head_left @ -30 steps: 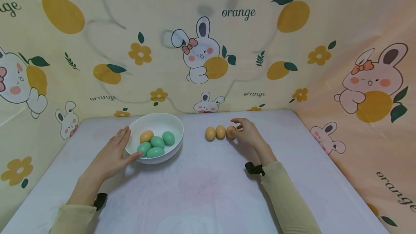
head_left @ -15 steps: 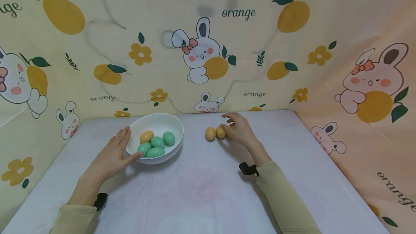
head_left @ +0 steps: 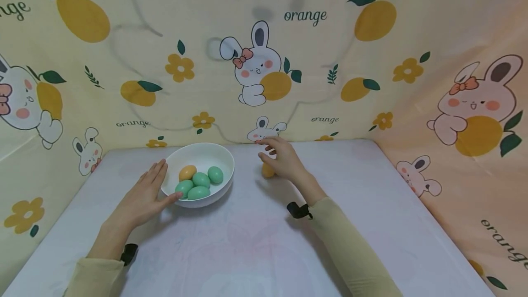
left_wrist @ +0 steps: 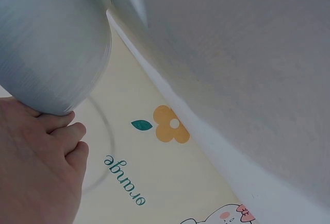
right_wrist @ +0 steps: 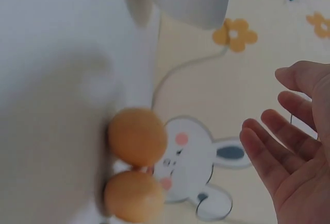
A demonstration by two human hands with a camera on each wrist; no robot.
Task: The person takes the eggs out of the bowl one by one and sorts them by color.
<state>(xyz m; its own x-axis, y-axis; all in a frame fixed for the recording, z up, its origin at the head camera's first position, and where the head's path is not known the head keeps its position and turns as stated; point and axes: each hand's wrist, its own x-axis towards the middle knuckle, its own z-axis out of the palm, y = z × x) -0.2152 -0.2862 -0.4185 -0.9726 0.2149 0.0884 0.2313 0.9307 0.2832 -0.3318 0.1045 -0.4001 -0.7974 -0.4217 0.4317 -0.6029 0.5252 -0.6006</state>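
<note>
A white bowl (head_left: 218, 152) holds one yellow egg (head_left: 187, 173) and several green eggs (head_left: 199, 193). My left hand (head_left: 140, 198) rests against its left side, fingers laid straight along the outer wall and thumb at the front rim. In the left wrist view, the fingertips touch the bowl's underside (left_wrist: 51, 44). To the right of the bowl, my right hand (head_left: 284, 159) hovers over a yellow egg (head_left: 268, 171) on the table, hiding others. The right wrist view shows two yellow eggs (right_wrist: 137, 136) side by side, apart from the right hand's loosely spread fingers (right_wrist: 263, 152), which hold nothing.
A white table (head_left: 247, 242) carries everything. Behind it and along both sides hangs a cloth (head_left: 321, 58) printed with rabbits and oranges. Black wrist cameras (head_left: 298, 210) sit at both sleeves.
My right hand has moved left along the row of yellow eggs, from the rightmost to the leftmost. The left hand and the bowl stay where they were.
</note>
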